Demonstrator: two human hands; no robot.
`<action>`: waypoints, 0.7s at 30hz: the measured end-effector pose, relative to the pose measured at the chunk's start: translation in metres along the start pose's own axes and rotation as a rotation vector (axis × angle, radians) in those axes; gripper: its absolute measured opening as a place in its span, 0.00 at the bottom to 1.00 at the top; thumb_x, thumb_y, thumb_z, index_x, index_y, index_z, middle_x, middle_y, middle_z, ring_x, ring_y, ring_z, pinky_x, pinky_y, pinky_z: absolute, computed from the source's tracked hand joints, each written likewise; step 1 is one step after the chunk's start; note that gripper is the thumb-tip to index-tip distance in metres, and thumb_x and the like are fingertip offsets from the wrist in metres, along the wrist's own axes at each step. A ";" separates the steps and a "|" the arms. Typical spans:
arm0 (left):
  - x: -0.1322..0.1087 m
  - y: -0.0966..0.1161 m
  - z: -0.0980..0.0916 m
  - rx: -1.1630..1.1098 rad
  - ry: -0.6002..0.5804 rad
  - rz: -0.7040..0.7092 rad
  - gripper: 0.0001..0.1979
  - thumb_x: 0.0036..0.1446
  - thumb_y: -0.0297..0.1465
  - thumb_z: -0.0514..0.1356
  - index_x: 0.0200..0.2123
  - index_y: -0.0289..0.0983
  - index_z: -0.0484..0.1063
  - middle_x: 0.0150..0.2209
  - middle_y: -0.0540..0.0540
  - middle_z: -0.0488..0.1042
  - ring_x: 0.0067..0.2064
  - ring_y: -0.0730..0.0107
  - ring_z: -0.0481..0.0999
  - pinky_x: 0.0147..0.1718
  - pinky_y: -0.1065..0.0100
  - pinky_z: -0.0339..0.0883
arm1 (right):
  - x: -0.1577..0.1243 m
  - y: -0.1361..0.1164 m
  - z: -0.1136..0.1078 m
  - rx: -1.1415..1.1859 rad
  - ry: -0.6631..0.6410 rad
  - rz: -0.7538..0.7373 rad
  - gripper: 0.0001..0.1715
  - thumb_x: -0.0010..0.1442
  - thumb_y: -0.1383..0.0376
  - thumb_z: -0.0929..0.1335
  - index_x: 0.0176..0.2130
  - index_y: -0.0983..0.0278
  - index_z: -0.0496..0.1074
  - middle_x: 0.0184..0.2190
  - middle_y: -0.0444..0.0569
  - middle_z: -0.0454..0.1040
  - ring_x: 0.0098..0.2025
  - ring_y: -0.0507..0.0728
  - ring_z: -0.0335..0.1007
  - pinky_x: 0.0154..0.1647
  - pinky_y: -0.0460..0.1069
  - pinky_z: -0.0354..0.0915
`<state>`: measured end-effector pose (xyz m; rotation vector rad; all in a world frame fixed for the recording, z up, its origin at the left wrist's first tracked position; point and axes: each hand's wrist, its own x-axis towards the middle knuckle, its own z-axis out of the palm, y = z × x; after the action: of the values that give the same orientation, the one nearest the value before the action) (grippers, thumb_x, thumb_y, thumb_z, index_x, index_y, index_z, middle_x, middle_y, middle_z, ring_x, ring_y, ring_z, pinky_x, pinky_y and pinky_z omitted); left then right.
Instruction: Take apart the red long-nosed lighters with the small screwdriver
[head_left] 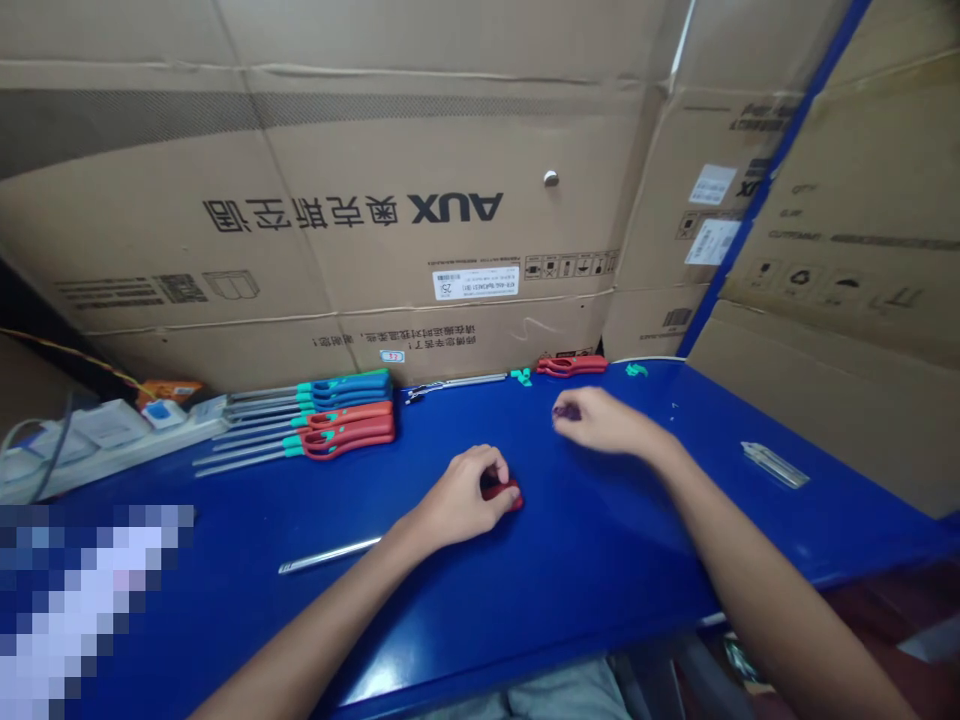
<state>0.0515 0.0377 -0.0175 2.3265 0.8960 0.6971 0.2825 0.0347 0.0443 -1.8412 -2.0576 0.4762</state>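
Note:
My left hand (469,492) is closed around a red long-neck lighter (517,501) on the blue table. Most of its handle is hidden under my fingers, and a silver metal tube (330,555) sticks out to the left beyond my wrist. Farther right, my right hand (600,420) is pinched on a small dark purplish piece (567,411), partly covered by the fingers and too blurred to name. Behind it lies a red lighter handle (574,366) against the cardboard, with small green plastic parts (521,377) beside it.
Several long-neck lighters with blue (349,388) and red (349,436) handles lie side by side at the left. A white power strip (127,450) holds plugs at far left. Cardboard walls (337,150) enclose the back and right. A clear plastic piece (775,465) lies on the right.

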 end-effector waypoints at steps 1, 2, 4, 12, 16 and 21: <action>0.000 0.000 0.000 -0.016 -0.005 0.015 0.04 0.53 0.29 0.60 0.29 0.39 0.65 0.32 0.49 0.73 0.36 0.66 0.71 0.38 0.65 0.62 | 0.003 0.015 -0.013 -0.019 0.036 0.086 0.06 0.54 0.68 0.65 0.32 0.66 0.73 0.32 0.48 0.76 0.34 0.53 0.69 0.34 0.44 0.60; 0.000 -0.001 0.000 -0.026 -0.014 0.028 0.03 0.53 0.28 0.59 0.28 0.38 0.66 0.33 0.49 0.75 0.37 0.66 0.72 0.40 0.65 0.62 | 0.005 0.032 -0.026 -0.041 0.073 0.187 0.06 0.54 0.68 0.65 0.29 0.66 0.72 0.28 0.49 0.75 0.31 0.54 0.69 0.31 0.45 0.60; 0.001 -0.001 0.001 -0.040 -0.036 0.048 0.04 0.54 0.27 0.59 0.28 0.38 0.68 0.35 0.49 0.76 0.39 0.65 0.73 0.42 0.64 0.62 | 0.005 0.067 -0.049 -0.075 0.099 0.377 0.11 0.54 0.67 0.65 0.22 0.66 0.69 0.19 0.47 0.70 0.23 0.53 0.65 0.25 0.45 0.57; 0.002 0.003 0.003 -0.072 -0.113 0.119 0.08 0.60 0.30 0.58 0.29 0.40 0.74 0.40 0.48 0.78 0.46 0.64 0.74 0.46 0.64 0.63 | -0.009 0.147 -0.069 -0.120 0.067 0.709 0.19 0.53 0.68 0.66 0.14 0.64 0.62 0.09 0.41 0.57 0.12 0.49 0.50 0.15 0.46 0.51; 0.001 0.009 0.004 0.033 -0.130 0.146 0.12 0.64 0.30 0.54 0.31 0.40 0.75 0.43 0.48 0.78 0.47 0.62 0.74 0.49 0.59 0.61 | -0.003 0.158 -0.066 -0.112 0.066 0.730 0.18 0.52 0.69 0.67 0.14 0.64 0.62 0.08 0.42 0.57 0.11 0.49 0.51 0.14 0.46 0.52; -0.003 0.014 0.002 0.097 -0.035 0.193 0.11 0.65 0.32 0.52 0.36 0.40 0.75 0.43 0.45 0.78 0.46 0.62 0.74 0.48 0.57 0.61 | -0.004 0.167 -0.067 -0.086 0.055 0.711 0.17 0.51 0.68 0.69 0.15 0.64 0.63 0.11 0.42 0.61 0.12 0.48 0.51 0.15 0.46 0.51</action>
<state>0.0573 0.0262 -0.0103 2.5271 0.7103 0.7018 0.4608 0.0493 0.0271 -2.5825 -1.3504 0.4980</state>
